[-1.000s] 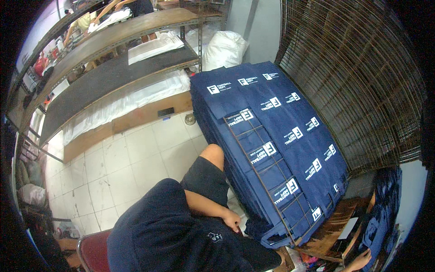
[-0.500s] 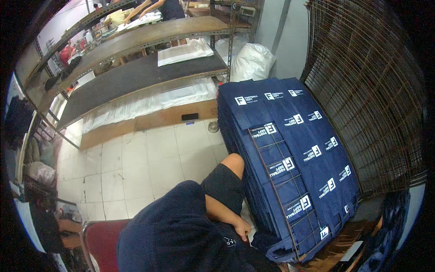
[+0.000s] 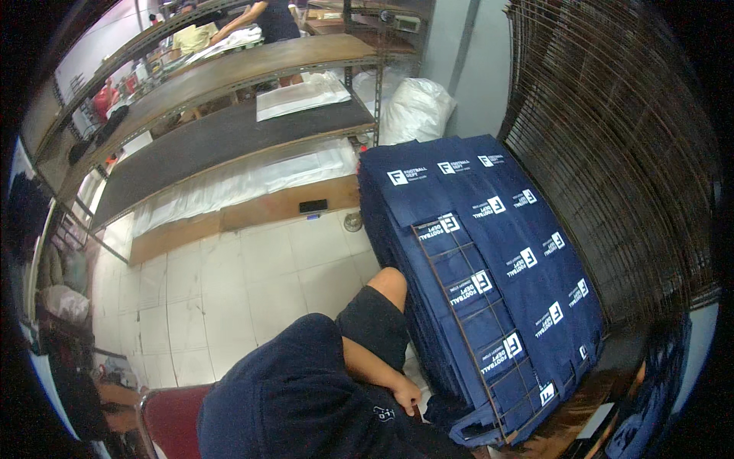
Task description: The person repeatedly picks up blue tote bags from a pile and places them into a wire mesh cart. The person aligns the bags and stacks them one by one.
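Navy cloth (image 3: 514, 294) stood stacked just right of the left hand (image 3: 407, 398), which hung over the lap, its fingers curled; whether they pinched anything, I could not tell. The right hand was out of view. A wire rack (image 3: 463, 319) lay along the stack's left side; handled well, it needed lifting level, without dragging bars across the white prints (image 3: 550, 314).

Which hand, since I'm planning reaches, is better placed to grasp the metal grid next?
Probably the left hand, close to the blue stack under the metal grid; the right hand isn't visible.
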The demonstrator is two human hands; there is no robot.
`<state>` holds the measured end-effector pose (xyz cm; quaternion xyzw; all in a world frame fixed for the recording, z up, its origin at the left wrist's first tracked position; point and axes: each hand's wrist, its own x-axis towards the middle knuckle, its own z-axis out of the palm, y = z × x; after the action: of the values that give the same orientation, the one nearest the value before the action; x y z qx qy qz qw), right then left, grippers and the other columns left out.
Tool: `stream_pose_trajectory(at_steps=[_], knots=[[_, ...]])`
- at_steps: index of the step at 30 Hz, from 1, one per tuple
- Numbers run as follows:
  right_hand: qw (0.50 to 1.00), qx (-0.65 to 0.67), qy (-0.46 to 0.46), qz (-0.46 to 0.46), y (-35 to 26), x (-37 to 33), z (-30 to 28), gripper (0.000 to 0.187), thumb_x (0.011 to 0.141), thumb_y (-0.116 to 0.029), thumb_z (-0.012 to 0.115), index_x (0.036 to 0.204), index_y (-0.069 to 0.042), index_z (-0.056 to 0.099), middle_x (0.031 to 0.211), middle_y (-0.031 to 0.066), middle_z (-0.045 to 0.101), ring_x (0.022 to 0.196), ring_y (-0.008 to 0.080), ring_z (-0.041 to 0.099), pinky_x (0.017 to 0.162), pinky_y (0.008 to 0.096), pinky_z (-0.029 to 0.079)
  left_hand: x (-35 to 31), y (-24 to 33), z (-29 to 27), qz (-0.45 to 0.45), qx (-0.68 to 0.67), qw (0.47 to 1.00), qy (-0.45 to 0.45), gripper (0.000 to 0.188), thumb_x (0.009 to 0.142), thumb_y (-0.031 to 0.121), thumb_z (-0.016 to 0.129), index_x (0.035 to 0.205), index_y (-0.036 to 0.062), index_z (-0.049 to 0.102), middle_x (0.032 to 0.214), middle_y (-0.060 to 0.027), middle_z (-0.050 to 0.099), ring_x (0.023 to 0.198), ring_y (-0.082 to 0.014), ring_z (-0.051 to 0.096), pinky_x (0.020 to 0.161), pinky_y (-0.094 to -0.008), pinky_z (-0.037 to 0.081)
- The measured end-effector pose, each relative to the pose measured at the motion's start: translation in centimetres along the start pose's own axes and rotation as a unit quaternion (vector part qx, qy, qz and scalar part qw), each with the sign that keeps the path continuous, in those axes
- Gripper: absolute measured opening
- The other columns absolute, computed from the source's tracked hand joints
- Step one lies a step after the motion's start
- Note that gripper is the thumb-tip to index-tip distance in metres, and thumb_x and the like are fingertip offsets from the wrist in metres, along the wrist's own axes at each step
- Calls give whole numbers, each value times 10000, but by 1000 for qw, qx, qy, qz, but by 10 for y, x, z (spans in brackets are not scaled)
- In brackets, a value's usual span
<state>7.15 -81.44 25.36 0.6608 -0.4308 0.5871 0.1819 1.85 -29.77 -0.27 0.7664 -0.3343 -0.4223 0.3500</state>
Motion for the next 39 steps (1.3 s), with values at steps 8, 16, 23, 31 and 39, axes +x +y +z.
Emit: stream_pose_trajectory(at_steps=[8,16,23,31,39], knots=[[946,233,-133,-180,57,-47,4,315,943,-262,480,1040,6,615,1091,227,568,1005,372,540,860,462,439,6,-4,5,-9,-24,1000,1,470,769,473,643,853,10,624,895,-163,625,851,-319,583,722,-417,448],[938,241,-221,-115,81,-57,23,385,956,-310,459,1166,-3,559,1276,240,444,1191,397,399,990,504,322,6,-6,7,11,0,1000,1,507,774,502,630,937,23,592,912,-182,616,873,-350,580,730,-452,452],[935,238,-191,-180,88,-56,29,352,919,-246,481,1173,-17,567,1232,224,501,1147,376,455,978,478,348,11,-16,8,22,0,1000,13,467,774,482,628,843,20,644,860,-163,645,834,-321,600,720,-424,453],[916,285,-186,-212,51,-58,16,340,871,-182,539,1164,-9,555,1203,180,517,1142,343,445,995,445,314,-8,-4,-6,-53,35,998,-27,533,829,581,527,1033,93,593,986,-131,633,937,-285,603,784,-390,460],[943,240,-223,-58,60,-57,-12,454,874,-321,564,1269,-107,496,1331,140,440,1287,308,349,1067,409,250,-7,2,-10,-36,28,997,-59,548,819,604,532,1127,154,585,776,-97,617,755,-243,595,650,-376,454]])
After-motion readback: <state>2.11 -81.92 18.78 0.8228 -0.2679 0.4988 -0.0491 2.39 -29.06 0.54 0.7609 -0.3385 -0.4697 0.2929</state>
